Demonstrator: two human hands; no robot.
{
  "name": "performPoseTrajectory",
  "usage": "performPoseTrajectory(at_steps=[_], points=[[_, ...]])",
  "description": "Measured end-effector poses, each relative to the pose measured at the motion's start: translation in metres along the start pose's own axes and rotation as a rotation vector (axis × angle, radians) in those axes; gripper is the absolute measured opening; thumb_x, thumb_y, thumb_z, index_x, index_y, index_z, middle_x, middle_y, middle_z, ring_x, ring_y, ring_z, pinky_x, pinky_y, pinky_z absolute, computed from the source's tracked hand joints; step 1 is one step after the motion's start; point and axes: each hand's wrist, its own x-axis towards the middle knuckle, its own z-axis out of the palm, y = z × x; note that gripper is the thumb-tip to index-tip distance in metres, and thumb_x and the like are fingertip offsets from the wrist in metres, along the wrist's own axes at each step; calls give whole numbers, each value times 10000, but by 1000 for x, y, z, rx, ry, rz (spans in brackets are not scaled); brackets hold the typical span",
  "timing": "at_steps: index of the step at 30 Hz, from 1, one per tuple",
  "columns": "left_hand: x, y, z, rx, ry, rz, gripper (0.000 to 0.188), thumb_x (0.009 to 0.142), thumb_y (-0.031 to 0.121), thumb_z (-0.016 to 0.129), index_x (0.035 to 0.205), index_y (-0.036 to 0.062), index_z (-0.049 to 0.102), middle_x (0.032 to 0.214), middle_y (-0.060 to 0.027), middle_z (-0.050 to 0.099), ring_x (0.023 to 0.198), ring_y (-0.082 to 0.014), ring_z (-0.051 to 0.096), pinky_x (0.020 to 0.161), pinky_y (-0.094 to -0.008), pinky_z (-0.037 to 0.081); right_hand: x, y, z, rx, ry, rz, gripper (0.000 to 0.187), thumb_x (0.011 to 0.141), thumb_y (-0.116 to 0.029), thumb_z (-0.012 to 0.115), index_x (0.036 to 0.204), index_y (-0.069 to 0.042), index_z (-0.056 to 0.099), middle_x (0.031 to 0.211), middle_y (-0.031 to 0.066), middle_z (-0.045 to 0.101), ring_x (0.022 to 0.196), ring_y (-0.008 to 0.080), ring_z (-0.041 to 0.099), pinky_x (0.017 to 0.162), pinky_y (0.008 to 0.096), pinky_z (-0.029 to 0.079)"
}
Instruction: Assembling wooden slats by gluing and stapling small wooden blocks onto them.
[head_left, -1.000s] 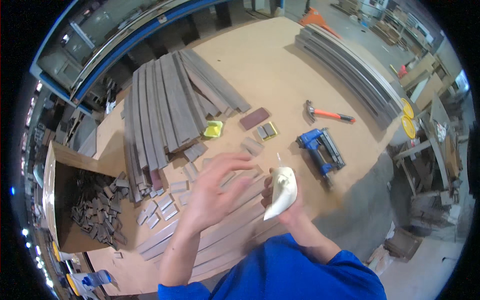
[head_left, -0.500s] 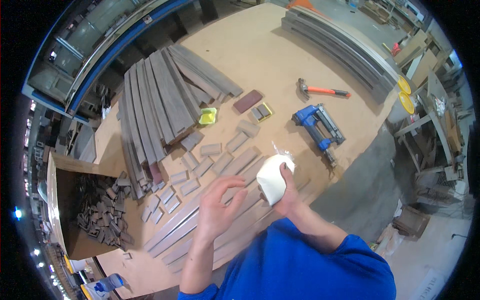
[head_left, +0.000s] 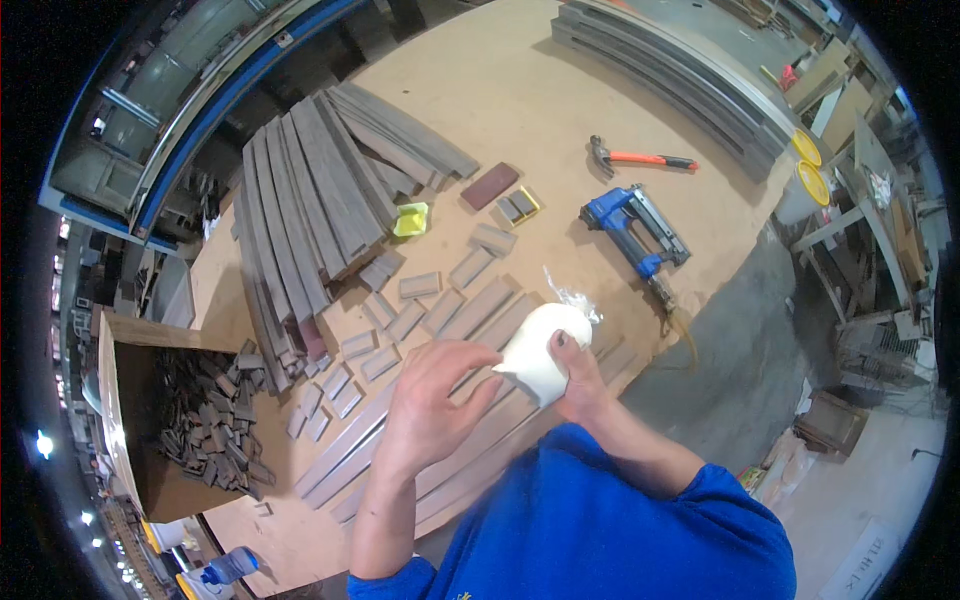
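In the head view, we see the white pouch [head_left: 548, 347] above the long wooden strips [head_left: 490, 442], gripped by the right hand [head_left: 582, 388], thumb across its face. The left hand [head_left: 435, 405] is half open beside the pouch's pointed corner; we cannot tell whether it touches. We judge light, even thumb pressure best for steadying it.

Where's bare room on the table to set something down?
Biggest: the tabletop between the left plank pile and the far-right board stack, beyond the maroon block and hammer.
Narrower: the gap between the short wood pieces and the blue nail gun.
Crowded: left of the white bag, with those pieces and long strips.
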Motion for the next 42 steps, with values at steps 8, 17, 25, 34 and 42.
performPoseTrajectory(at_steps=[8,17,25,34,42], points=[[1,-3,-7,-118,-108,-53,138,872,82,729,1006,54,727,973,-108,726,935,-314,683,875,-406,510,-1,-4,-2,-30,2,22,571,959,-435,704,1354,-54,547,1210,86,669,1098,226,679,947,406,568],[8,2,-14,-123,-193,-130,85,877,71,750,922,24,696,887,-87,705,854,-236,680,813,-342,522,0,-4,-5,-16,-14,70,631,922,-468,740,1360,-59,540,1189,97,680,1046,233,706,909,400,593],[-2,-8,-7,-177,-12,-124,143,847,31,748,968,27,672,924,-123,681,890,-312,667,803,-373,529,-2,-12,4,37,54,100,656,934,-505,712,1397,-85,510,1250,96,654,1138,251,669,979,429,558],[1,-8,23,150,202,108,236,772,40,834,967,56,702,943,-106,713,906,-306,690,799,-400,538,-8,-10,12,14,71,8,563,987,-483,649,1386,-105,527,1251,70,653,1142,226,658,995,399,530],[5,-7,26,268,240,243,212,725,-3,793,918,74,746,921,-60,730,859,-260,693,784,-380,527,-11,-10,17,-7,83,-2,532,979,-487,659,1335,-102,565,1207,64,674,1106,210,666,968,386,533]])
